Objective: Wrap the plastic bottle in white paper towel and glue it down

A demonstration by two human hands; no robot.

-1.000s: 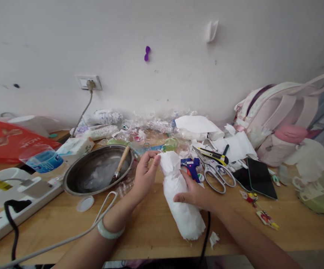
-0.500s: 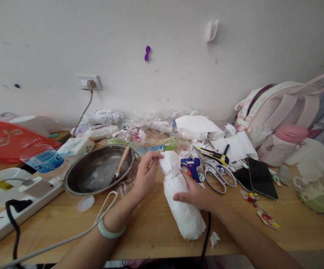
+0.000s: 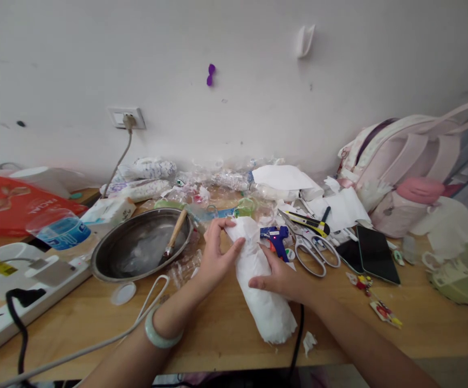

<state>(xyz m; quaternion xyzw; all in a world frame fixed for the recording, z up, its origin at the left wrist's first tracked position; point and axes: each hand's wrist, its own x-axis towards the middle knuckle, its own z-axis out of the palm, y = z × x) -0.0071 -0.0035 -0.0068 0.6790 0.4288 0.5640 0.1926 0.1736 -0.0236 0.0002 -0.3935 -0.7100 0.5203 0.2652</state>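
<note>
A bottle-shaped bundle wrapped in white paper point(image 3: 264, 307) lies slantwise on the wooden table, its narrow end pointing away from me. What the paper covers is hidden. My right hand point(image 3: 280, 275) is wrapped round its middle from the right, thumb on top. At the narrow end my left hand point(image 3: 220, 253) grips the paper, with the thumb on the upper face and the fingers at the far edge. Just beyond my right hand lies a blue hot glue gun point(image 3: 275, 240) with a small red light. Scissors point(image 3: 315, 250) with pale handles rest right of it.
A metal basin point(image 3: 100, 258) holding cloudy liquid and a brush point(image 3: 173, 237) stands left. A power strip point(image 3: 27, 307) and cables lie farther left. A yellow utility knife point(image 3: 307, 222), phones point(image 3: 377, 253), a pink backpack point(image 3: 412, 151) and plastic wrapping occupy the back and right.
My left thumb has come down onto the paper at the bundle's narrow end, and that hand has shifted slightly right. My right hand keeps its hold.
</note>
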